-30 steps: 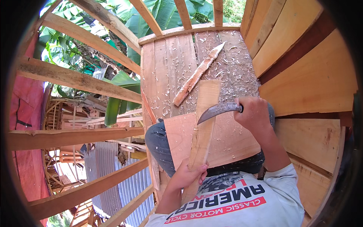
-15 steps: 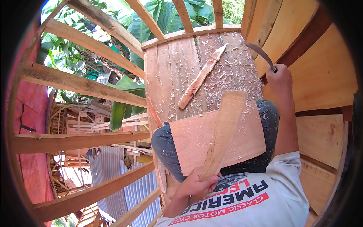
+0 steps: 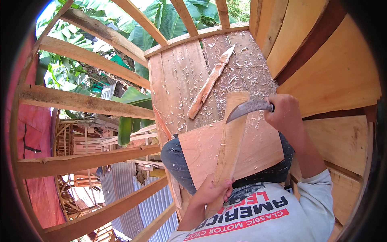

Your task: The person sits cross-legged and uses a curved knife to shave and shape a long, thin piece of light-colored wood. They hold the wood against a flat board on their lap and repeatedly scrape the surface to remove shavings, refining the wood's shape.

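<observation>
My left hand [image 3: 212, 189] is closed round the near end of a long, flat wooden slat [image 3: 231, 139], which slants up and away from my body. Beneath the slat, a thin rectangular board [image 3: 197, 147] lies across my lap. My right hand [image 3: 283, 109] grips a knife [image 3: 250, 109] with a curved, dark-stained blade. The blade crosses over the far part of the slat, its tip pointing left; whether it touches the wood I cannot tell. The knife's handle is mostly hidden in my fist.
A pointed, rough wooden piece [image 3: 211, 82] lies on the plank floor [image 3: 159, 76] among many curled shavings. Wooden rails [image 3: 88, 101] bound the left and far sides, with banana leaves beyond. Close on the right stands a wooden panel wall [image 3: 338, 76].
My right hand has come down and left, bringing the knife from the upper right to over the slat. The slat's far end has shifted slightly left. My left hand keeps its hold.
</observation>
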A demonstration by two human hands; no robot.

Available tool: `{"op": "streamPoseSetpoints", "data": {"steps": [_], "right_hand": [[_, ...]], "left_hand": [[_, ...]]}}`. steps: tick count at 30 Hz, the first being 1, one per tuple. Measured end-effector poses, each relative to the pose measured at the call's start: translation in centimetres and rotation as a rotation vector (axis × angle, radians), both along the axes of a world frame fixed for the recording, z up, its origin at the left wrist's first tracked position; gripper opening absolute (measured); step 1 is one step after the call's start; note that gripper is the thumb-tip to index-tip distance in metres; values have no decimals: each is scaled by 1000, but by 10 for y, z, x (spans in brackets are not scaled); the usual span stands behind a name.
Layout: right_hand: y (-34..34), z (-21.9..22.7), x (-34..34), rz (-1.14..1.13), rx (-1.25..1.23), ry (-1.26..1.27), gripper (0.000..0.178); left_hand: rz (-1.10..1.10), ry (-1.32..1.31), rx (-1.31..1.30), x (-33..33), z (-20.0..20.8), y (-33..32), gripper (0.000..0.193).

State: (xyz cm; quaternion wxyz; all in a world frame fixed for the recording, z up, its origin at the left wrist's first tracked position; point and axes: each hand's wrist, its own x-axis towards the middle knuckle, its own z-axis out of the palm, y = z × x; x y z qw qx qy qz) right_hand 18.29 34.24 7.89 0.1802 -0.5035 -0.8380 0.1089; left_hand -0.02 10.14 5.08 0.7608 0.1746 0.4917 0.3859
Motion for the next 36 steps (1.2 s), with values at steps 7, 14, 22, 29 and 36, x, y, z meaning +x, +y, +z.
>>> {"op": "streamPoseSetpoints", "data": {"steps": [7,14,22,29,36], "right_hand": [[41,7,26,-341,-146,123,20],[-13,-16,12,-178,-232,296,16],[-34,-6,-4,36,-148,356,10],[-48,3,-26,165,-77,327,16],[-35,6,-21,145,83,251,9]], "left_hand": [[-73,26,-5,4,14,2,25],[167,61,178,-30,-24,-5,50],[198,-110,227,-25,-18,10,59],[240,-71,361,1,-19,9,50],[182,-116,366,5,-25,4,50]]}}
